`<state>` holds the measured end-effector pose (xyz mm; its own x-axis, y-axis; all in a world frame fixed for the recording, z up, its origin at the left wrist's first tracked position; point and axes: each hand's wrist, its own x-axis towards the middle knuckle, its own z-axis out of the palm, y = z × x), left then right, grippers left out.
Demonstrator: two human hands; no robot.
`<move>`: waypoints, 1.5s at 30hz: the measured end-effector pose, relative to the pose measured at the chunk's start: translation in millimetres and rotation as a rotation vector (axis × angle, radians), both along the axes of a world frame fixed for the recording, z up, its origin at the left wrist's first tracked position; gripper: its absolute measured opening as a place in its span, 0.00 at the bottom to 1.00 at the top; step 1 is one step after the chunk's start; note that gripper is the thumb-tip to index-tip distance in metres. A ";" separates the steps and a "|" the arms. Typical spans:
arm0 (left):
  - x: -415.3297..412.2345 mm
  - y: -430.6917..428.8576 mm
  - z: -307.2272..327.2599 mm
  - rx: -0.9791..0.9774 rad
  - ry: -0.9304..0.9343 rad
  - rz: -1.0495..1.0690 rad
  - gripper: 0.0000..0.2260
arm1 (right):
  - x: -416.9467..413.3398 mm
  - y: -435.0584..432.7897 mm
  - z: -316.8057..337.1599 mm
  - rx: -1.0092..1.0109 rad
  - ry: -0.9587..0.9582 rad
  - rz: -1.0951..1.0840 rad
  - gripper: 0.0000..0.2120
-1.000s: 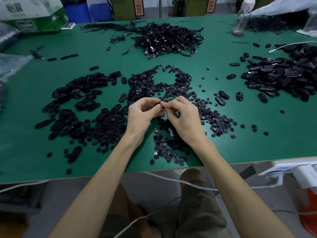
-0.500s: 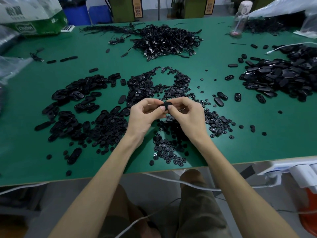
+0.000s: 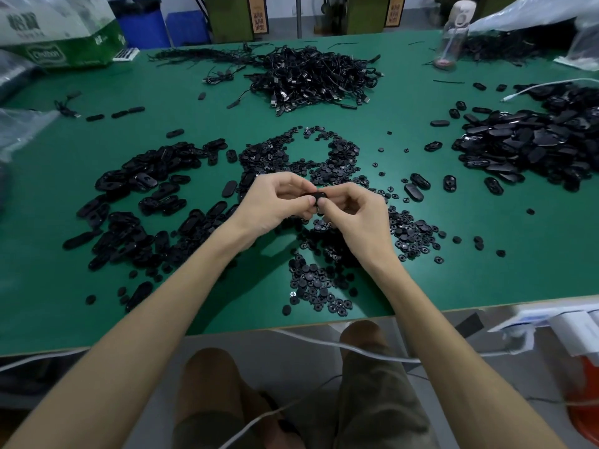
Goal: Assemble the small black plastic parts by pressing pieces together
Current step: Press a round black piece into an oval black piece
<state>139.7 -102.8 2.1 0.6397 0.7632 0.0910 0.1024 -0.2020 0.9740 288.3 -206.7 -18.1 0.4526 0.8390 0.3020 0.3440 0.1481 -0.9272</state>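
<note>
Left hand and right hand pinch 1 black part, fingers curled.

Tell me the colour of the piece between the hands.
The piece is black, best seen in the head view.

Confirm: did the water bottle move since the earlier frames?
No. The water bottle stands in the same spot right of the cable pile.
</note>
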 end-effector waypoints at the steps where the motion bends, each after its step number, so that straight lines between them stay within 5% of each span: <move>1: 1.7 2.4 2.2 0.000 0.017 -0.012 0.07 | 0.0 -0.1 -0.1 0.003 0.008 -0.004 0.06; 8: 22.7 6.1 -1.8 0.015 -0.089 0.093 0.06 | -0.9 0.1 -0.4 0.026 0.061 -0.057 0.11; 14: 31.5 7.0 -5.8 -0.443 -0.502 0.047 0.06 | -3.4 1.4 -2.9 0.010 0.071 0.025 0.10; 24: 35.3 21.8 33.6 -0.838 -1.010 -0.258 0.11 | -15.0 7.3 1.6 -0.125 0.180 0.436 0.17; 29: 47.0 24.9 32.6 -0.827 -1.011 -0.243 0.08 | -17.5 15.9 12.7 -0.158 0.612 0.694 0.15; 45: 39.6 34.3 3.3 -0.404 -0.714 0.130 0.06 | -29.5 28.2 12.0 -0.402 0.578 0.555 0.08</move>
